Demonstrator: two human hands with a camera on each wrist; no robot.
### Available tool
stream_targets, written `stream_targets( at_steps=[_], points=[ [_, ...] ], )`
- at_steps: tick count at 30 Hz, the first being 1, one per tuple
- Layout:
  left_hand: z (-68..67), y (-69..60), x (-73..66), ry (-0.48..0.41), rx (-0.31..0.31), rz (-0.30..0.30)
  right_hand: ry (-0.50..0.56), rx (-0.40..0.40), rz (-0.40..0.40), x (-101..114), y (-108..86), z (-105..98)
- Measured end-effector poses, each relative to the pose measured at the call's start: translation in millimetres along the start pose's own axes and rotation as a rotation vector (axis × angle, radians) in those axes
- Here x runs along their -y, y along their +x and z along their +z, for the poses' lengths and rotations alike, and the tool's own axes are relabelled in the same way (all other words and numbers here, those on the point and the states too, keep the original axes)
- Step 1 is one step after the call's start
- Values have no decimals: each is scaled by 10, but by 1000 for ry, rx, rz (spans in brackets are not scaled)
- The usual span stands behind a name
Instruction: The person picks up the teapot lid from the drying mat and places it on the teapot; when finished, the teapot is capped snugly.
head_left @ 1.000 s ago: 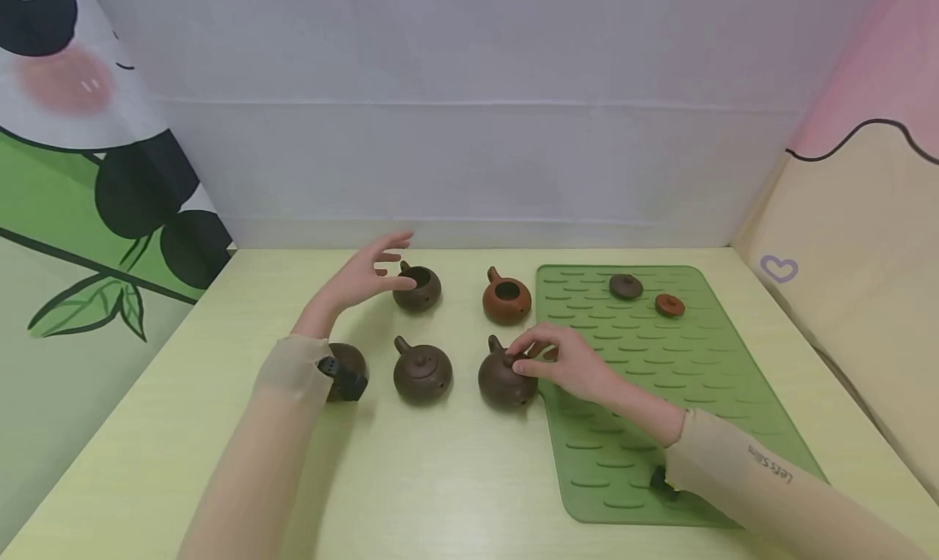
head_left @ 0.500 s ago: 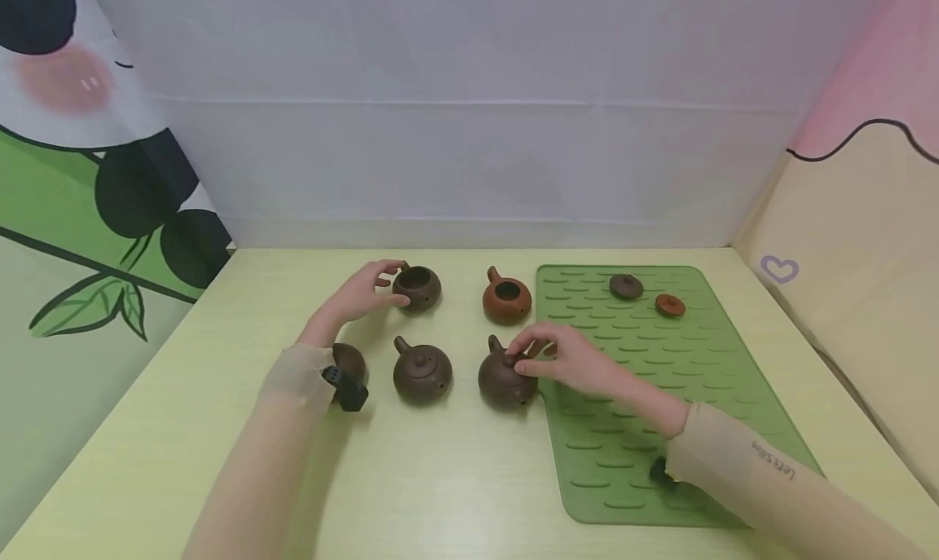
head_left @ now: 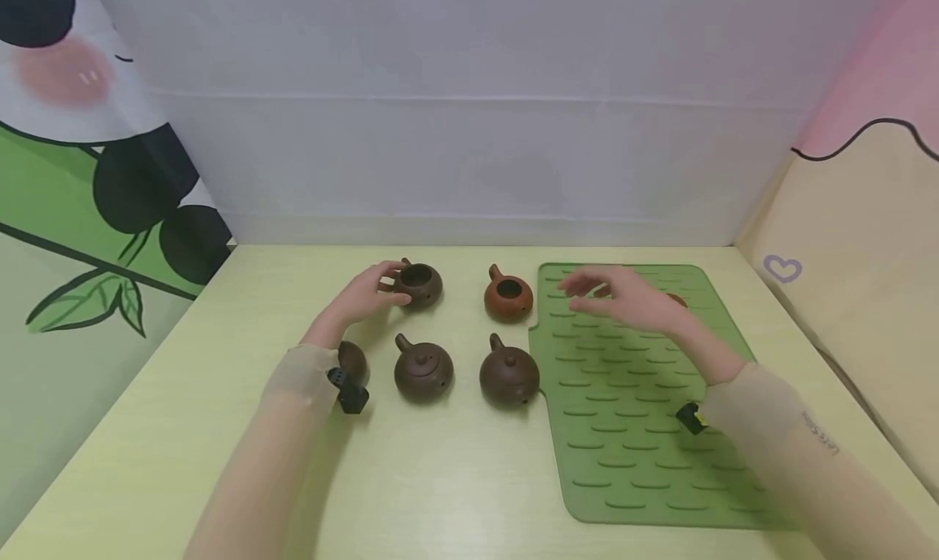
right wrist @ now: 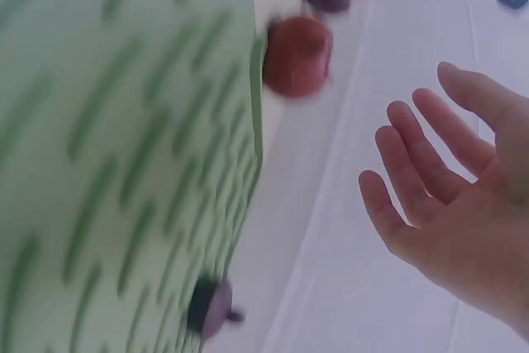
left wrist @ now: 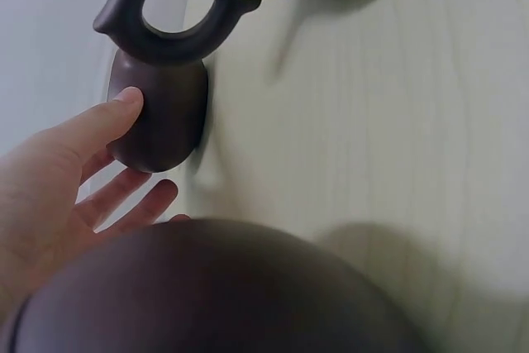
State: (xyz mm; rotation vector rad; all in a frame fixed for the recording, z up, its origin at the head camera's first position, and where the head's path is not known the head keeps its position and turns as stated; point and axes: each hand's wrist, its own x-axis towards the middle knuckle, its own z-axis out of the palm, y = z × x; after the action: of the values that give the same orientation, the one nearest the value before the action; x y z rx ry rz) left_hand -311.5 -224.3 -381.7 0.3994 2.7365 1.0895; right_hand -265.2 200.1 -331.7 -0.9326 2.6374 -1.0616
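Observation:
My left hand (head_left: 364, 293) is at the lidless dark brown teapot (head_left: 422, 287) at the back left. In the left wrist view its thumb (left wrist: 128, 98) touches the pot's side, with the other fingers at the pot's opposite edge. Over the green mat (head_left: 609, 429) my right hand (head_left: 629, 297) hovers with fingers spread and nothing in them. It hides the dark lid in the head view; the right wrist view shows that lid (right wrist: 213, 307) on the mat, apart from the hand. A reddish-brown lid (head_left: 676, 300) is partly covered by the same hand.
A lidless reddish-brown teapot (head_left: 509, 297) stands left of the mat. Nearer are two lidded dark teapots, the middle one (head_left: 424, 372) and the right one (head_left: 509, 377). Another dark teapot (head_left: 354, 364) is mostly hidden by the left wrist. A white backdrop (head_left: 477, 160) rises behind the table.
My right hand has let go of the right-hand teapot's lid knob and moved up and right over the mat. My left hand has come down to the back left teapot.

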Motion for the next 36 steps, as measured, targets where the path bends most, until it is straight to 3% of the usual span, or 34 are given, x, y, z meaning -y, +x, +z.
stream_targets(
  at_steps=[6,10,14,25,36],
  points=[
    [12,-2,38,-4,-7,-4,-80,-189,91,-357,-36,-307],
    [19,-17,33,-1,-6,-2,-113,-265,145,-621,-66,-411],
    [23,-34,33,5,-9,-2,-125,-315,149,-923,-70,-418],
    [28,-16,54,33,-10,0,-107,-200,289,-1285,-129,-385],
    [33,-30,27,34,-8,-10,-88,-197,400,-1349,-106,-354]
  ],
)
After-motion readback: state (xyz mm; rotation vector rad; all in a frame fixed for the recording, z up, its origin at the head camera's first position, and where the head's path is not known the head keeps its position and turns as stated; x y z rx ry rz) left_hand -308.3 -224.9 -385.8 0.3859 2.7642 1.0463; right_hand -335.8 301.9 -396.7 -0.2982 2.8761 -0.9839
